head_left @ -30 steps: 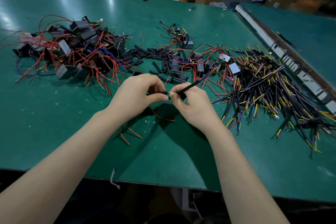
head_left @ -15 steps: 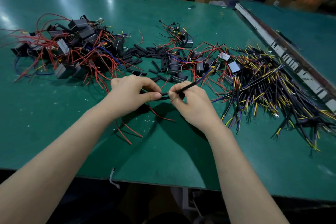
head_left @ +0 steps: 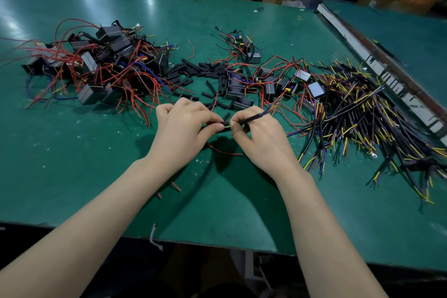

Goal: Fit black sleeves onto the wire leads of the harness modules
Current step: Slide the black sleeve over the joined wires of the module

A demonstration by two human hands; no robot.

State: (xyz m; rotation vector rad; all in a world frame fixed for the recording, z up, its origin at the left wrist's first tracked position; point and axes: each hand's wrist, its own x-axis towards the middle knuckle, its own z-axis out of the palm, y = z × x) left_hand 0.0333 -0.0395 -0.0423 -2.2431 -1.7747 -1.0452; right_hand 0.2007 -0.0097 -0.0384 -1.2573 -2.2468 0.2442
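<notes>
Change since the earlier frames: both hands sit slightly farther from the table edge; the pinch points have closed together until the fingertips almost meet.

Item: black sleeve (head_left: 223,129), short tube, held level between the two hands, just above the green table (head_left: 72,152).
Left hand (head_left: 183,128): fingers curled, thumb and forefinger pinching the sleeve's left part.
Right hand (head_left: 261,138): fingers curled, pinching a black-jacketed wire lead (head_left: 254,117) that runs up and away to the right, its yellow and purple cores showing beyond the knuckles.
Step in hand, by judgement: feeding the lead's end into the sleeve mouth; how far it has entered is hidden by the fingertips.
Next move calls for: keeping the lead stiff and in line with the bore, sliding the sleeve rightward along it.

Beyond the hands: loose black sleeves (head_left: 205,72). Beyond the left hand: pile of black modules with red wires (head_left: 104,68). Right of the right hand: heap of sleeved leads (head_left: 362,109).
</notes>
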